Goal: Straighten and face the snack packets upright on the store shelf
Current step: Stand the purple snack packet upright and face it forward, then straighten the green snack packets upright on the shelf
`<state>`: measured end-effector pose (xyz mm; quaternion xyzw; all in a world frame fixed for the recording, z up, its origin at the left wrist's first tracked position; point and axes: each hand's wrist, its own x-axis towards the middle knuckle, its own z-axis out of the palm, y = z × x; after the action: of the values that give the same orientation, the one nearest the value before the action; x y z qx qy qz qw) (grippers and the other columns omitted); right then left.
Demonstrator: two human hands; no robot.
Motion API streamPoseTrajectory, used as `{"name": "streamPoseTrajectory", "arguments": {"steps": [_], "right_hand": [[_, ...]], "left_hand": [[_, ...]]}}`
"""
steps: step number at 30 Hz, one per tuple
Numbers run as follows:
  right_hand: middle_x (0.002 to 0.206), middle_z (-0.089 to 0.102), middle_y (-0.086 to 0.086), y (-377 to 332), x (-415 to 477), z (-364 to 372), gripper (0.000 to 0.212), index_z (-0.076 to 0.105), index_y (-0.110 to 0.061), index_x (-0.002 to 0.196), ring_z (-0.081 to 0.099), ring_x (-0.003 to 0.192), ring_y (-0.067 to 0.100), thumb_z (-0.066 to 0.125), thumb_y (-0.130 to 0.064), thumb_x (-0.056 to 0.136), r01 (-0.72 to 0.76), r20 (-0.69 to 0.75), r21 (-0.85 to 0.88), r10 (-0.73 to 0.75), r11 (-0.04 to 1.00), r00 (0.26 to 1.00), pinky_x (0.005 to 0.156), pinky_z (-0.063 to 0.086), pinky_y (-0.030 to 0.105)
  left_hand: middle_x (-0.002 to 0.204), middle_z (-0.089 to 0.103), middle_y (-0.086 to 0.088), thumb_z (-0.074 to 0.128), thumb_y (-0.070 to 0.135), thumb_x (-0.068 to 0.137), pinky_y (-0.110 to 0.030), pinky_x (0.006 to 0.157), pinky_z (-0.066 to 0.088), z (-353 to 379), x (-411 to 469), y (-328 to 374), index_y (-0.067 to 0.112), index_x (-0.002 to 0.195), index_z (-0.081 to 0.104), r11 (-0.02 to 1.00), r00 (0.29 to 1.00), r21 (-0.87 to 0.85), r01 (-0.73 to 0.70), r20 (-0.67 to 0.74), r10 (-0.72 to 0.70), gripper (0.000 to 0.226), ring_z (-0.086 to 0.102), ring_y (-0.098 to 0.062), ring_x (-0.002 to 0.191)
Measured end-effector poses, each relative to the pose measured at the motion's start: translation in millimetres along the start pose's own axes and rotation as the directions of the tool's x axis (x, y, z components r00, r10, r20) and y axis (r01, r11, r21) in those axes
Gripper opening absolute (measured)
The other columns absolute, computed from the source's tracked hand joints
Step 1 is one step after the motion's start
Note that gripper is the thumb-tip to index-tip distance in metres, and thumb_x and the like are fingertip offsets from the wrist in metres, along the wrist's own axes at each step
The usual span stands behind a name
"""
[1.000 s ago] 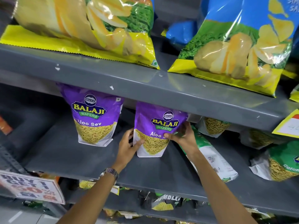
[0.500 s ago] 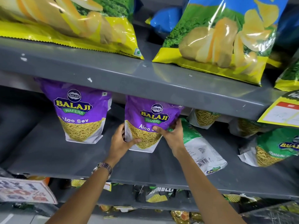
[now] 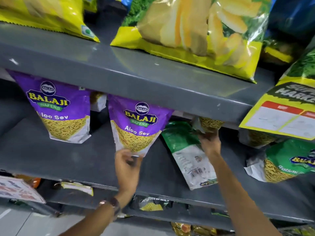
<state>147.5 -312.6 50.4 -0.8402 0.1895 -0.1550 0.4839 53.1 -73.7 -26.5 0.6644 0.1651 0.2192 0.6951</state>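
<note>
Two purple Aloo Sev packets stand upright and face front on the grey middle shelf (image 3: 71,160): one at the left (image 3: 59,111), one in the middle (image 3: 136,126). My left hand (image 3: 127,165), blurred, holds the bottom edge of the middle packet. A green and white packet (image 3: 187,155) lies flat on its face, barcode up, just right of it. My right hand (image 3: 208,142) reaches over that packet and pinches the lower corner of a sev packet at the back (image 3: 210,124), mostly hidden under the upper shelf. A green Ratlami packet (image 3: 286,166) leans at the far right.
The upper shelf (image 3: 153,74) carries large yellow chip bags (image 3: 196,31) overhanging its edge. A yellow price tag (image 3: 281,120) hangs at the right. Another sev packet (image 3: 98,103) stands behind the purple ones. A promo sign (image 3: 18,189) and more packets sit on the shelf below.
My left hand slid from the middle packet's side to its bottom edge. My right hand left that packet and moved right and back to the rear sev packet. The camera moved closer.
</note>
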Motion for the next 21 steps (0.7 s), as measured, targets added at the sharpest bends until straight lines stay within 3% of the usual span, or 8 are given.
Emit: {"name": "streamPoseTrajectory", "arguments": {"steps": [3,5,8,11,13,15,19,21], "right_hand": [[0.135,0.053,0.02,40,23,-18,0.055,0.048,-0.012,0.131,0.049,0.123,0.038,0.064,-0.037,0.085,-0.158,0.173,-0.283,0.213,0.946,0.962,0.096,0.039,0.035],[0.13,0.058,0.016,52,26,-20,0.058,0.055,-0.011,0.127,0.054,0.12,0.032,0.063,-0.048,0.082,-0.203,0.347,-0.278,0.295,0.939,0.89,0.105,0.04,0.038],[0.111,0.069,0.015,54,23,-21,0.055,0.065,-0.009,0.112,0.065,0.104,0.028,0.071,-0.048,0.074,-0.146,0.422,-0.227,0.232,0.963,0.876,0.095,0.051,0.042],[0.099,0.067,0.01,53,17,-27,0.037,0.062,-0.019,0.092,0.064,0.09,0.024,0.078,-0.043,0.069,-0.076,0.369,-0.151,0.128,0.986,0.92,0.083,0.052,0.037],[0.102,0.067,0.007,53,9,-33,0.041,0.058,-0.02,0.098,0.063,0.093,0.023,0.082,-0.032,0.067,-0.084,0.352,-0.009,0.081,0.996,0.933,0.085,0.052,0.038],[0.105,0.069,0.01,54,4,-43,0.044,0.059,-0.015,0.106,0.066,0.093,0.019,0.082,-0.015,0.068,-0.094,0.362,0.193,0.018,0.977,0.932,0.083,0.055,0.036],[0.088,0.07,-0.003,55,9,-77,0.039,0.058,-0.023,0.096,0.066,0.067,0.005,0.079,-0.006,0.069,-0.065,0.327,0.453,-0.097,0.889,0.94,0.056,0.051,0.019],[0.089,0.068,0.0,53,16,-92,0.041,0.055,-0.025,0.095,0.065,0.069,0.009,0.079,-0.004,0.069,-0.035,0.263,0.5,-0.113,0.866,0.958,0.056,0.051,0.02]], "left_hand": [[0.077,0.053,-0.002,0.078,0.003,0.071,-0.031,0.066,0.044,70,-33,16,0.019,0.092,0.048,0.956,0.945,-0.045,0.291,0.169,-0.279,0.04,0.053,-0.018,0.068],[0.09,0.062,-0.011,0.08,0.014,0.071,-0.032,0.069,0.046,106,-40,25,0.011,0.095,0.052,0.856,0.82,-0.015,0.518,0.294,-0.491,0.037,0.057,-0.02,0.075],[0.116,0.067,-0.015,0.08,0.028,0.071,-0.04,0.09,0.051,128,-38,27,0.004,0.108,0.06,0.778,0.714,0.047,0.627,0.364,-0.598,0.049,0.063,-0.025,0.101],[0.115,0.068,-0.015,0.082,0.029,0.069,-0.043,0.091,0.052,132,-43,24,0.002,0.114,0.06,0.822,0.765,0.099,0.561,0.317,-0.561,0.057,0.064,-0.029,0.106],[0.106,0.072,-0.016,0.083,0.028,0.067,-0.037,0.08,0.054,130,-49,23,0.001,0.105,0.065,0.87,0.82,0.084,0.485,0.303,-0.486,0.05,0.068,-0.029,0.098],[0.107,0.071,-0.017,0.086,0.026,0.062,-0.039,0.084,0.055,130,-53,24,0.0,0.107,0.061,0.912,0.857,0.09,0.401,0.316,-0.407,0.057,0.068,-0.029,0.099],[0.122,0.059,-0.01,0.089,0.021,0.057,-0.039,0.095,0.051,144,-53,37,0.03,0.099,0.043,0.973,0.901,0.097,0.208,0.368,-0.229,0.063,0.062,-0.018,0.105],[0.116,0.061,-0.007,0.09,0.02,0.053,-0.038,0.091,0.053,155,-47,43,0.024,0.108,0.043,0.992,0.896,0.079,0.096,0.427,-0.121,0.072,0.063,-0.015,0.101]]}}
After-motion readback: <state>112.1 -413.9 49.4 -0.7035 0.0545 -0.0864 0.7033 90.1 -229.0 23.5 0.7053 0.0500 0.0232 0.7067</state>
